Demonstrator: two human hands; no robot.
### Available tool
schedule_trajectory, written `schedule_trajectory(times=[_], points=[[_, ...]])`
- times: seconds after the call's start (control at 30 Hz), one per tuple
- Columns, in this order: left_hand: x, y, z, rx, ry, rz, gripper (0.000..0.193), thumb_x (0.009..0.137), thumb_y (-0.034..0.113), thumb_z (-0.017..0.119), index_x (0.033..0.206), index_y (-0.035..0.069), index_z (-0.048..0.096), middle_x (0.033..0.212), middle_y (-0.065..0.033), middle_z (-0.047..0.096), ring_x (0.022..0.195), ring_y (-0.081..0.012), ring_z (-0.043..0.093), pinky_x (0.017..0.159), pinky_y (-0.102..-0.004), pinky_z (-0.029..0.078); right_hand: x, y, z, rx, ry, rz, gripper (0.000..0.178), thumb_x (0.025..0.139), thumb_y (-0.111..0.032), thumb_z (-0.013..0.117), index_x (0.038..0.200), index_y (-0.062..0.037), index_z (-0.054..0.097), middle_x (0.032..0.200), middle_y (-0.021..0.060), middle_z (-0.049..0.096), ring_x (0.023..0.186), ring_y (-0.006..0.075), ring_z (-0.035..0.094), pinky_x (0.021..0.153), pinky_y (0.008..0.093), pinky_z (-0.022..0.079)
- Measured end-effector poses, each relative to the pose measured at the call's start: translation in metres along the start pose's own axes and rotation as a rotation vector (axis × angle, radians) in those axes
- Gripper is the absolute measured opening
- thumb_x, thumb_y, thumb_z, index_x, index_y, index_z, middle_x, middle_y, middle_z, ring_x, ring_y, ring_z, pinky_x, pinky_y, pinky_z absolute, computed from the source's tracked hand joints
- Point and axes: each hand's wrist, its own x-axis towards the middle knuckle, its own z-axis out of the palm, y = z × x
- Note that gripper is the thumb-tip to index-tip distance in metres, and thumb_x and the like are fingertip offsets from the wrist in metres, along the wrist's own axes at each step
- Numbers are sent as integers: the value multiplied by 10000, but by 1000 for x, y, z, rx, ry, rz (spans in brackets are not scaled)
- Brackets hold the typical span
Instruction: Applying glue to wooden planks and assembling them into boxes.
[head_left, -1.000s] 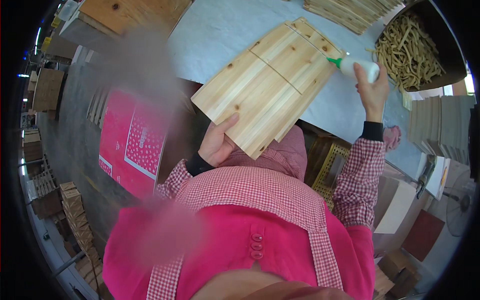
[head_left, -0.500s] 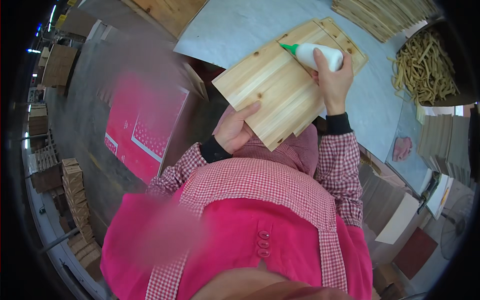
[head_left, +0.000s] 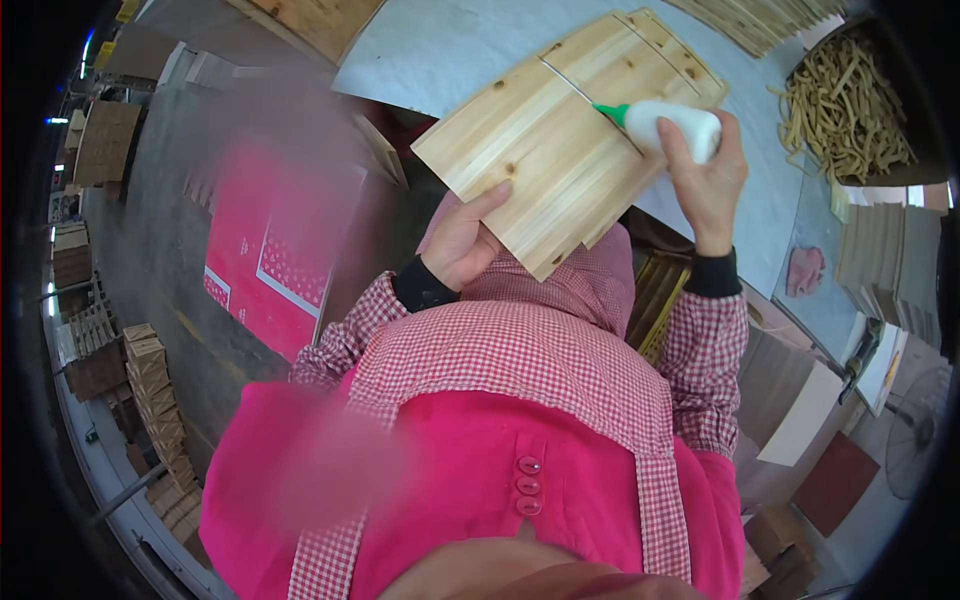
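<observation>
My left hand grips the near left edge of a pale wooden panel, thumb on top and fingers underneath. The panel has knots and narrow grooves across it, and its far part rests over the table. In my right hand is a white squeeze bottle with a green nozzle, tilted down to the left. Its tip meets the groove in the panel's middle. A whitish line of glue lies in that groove, from near the far left edge to the nozzle.
The grey-white table spreads beyond the panel. At the back right stands a stack of wooden panels, beside a box of curled strips. A pink cloth lies at right, near stacked boards. Pink printed cardboard stands at left.
The bottle has moved right and toward me along the groove, leaving a whitish line behind its nozzle. The panel has shifted slightly up and left in view, still in my left hand.
</observation>
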Motion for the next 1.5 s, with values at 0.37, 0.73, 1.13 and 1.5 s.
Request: schedule_trajectory(times=[0.37, 0.73, 1.13, 1.5], points=[[2, 7, 2, -24, -21, 29, 523, 903, 100, 616, 1360, 22, 373, 1313, -141, 506, 1216, -274, 505, 1048, -417, 417, -42, 8, -73, 249, 100, 375, 371, 829, -252, 724, 1044, -9, 544, 801, 89, 611, 583, 151, 583, 483, 265, 458], [7, 16, -3, 38, -90, 88, 508, 939, 182, 575, 1374, 22, 365, 1335, -143, 498, 1227, -273, 498, 1052, -421, 405, -5, 66, -60, 679, 532, 213, 350, 886, -257, 666, 1016, 0, 467, 759, 76, 576, 465, 119, 507, 377, 223, 365], [13, 16, -7, 27, -66, 81, 501, 939, 158, 575, 1373, 19, 367, 1339, -145, 496, 1229, -270, 499, 1046, -416, 416, 34, 91, -46, 576, 528, 295, 417, 855, -285, 703, 1015, 19, 466, 783, 90, 597, 450, 104, 523, 355, 225, 387], [14, 18, -4, 67, -83, 113, 510, 943, 155, 564, 1384, 14, 347, 1354, -159, 477, 1239, -280, 489, 1054, -417, 412, 13, 66, -46, 558, 418, 300, 312, 868, -251, 696, 953, -17, 507, 739, 59, 586, 460, 86, 492, 370, 222, 356]])
